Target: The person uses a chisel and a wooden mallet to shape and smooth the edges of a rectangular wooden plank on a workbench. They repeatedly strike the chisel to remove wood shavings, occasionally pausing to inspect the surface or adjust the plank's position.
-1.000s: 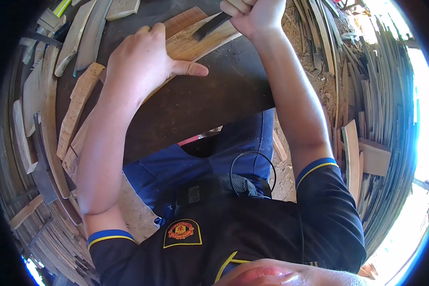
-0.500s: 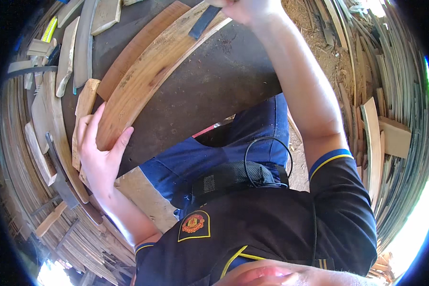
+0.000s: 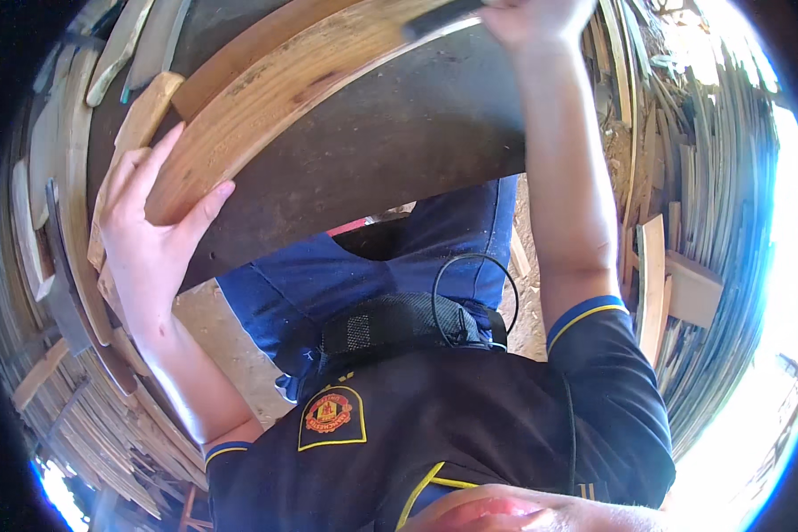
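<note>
A curved wooden board (image 3: 266, 93) is laid across a dark tabletop (image 3: 372, 133), its near end grasped by the left hand (image 3: 146, 208), thumb and fingers straddling it — seemingly for steadiness — while a dark bar (image 3: 443, 18) (blurred) is clenched in the right hand's (image 3: 539, 22) fingers.

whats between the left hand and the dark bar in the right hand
In the head view, a bare stretch of curved wooden board lies between the left hand and dark bar.
</note>
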A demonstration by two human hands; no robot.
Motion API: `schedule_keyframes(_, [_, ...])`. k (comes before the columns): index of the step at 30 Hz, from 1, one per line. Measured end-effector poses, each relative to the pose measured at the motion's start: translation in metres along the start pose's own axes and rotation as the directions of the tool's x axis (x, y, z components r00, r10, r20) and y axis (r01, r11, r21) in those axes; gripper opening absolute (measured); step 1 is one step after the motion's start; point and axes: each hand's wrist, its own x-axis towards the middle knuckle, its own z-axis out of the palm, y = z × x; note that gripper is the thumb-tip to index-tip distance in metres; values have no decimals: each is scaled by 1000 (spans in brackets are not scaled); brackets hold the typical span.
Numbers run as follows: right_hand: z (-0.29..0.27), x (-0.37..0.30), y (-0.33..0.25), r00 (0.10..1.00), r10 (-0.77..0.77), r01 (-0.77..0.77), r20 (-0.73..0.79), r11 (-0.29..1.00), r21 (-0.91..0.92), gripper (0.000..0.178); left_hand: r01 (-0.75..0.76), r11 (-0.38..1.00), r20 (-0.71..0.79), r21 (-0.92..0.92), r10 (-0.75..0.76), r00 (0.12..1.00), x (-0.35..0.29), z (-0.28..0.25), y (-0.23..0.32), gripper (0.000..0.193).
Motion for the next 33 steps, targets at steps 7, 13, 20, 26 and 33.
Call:
schedule_keyframes(7, [21, -9, 23, 998, -3, 1, -56, 999, -41, 49, 18, 1000, -17, 6, -18, 1000, -4, 4, -4, 60])
schedule_keyframes(13, [10, -14, 6, 997, -16, 17, 76, 1000, -12, 48, 10, 1000, -17, -6, -11, 1000, 0, 3, -3, 59])
schedule_keyframes(20, [-5, -20, 14, 984, -85, 75, -156, 995, -63, 48, 22, 1000, -27, 11, -22, 999, -4, 6, -5, 58])
schedule_keyframes(26, [46, -39, 54, 967, 49, -80, 249, 990, 116, 51, 32, 999, -21, -29, -33, 999, -8, 1, -7, 58])
schedule_keyframes(33, [-3, -56, -7, 967, -187, 154, -171, 969, -191, 49, -27, 988, -113, 154, 44, 993, -15, 9, 1, 58])
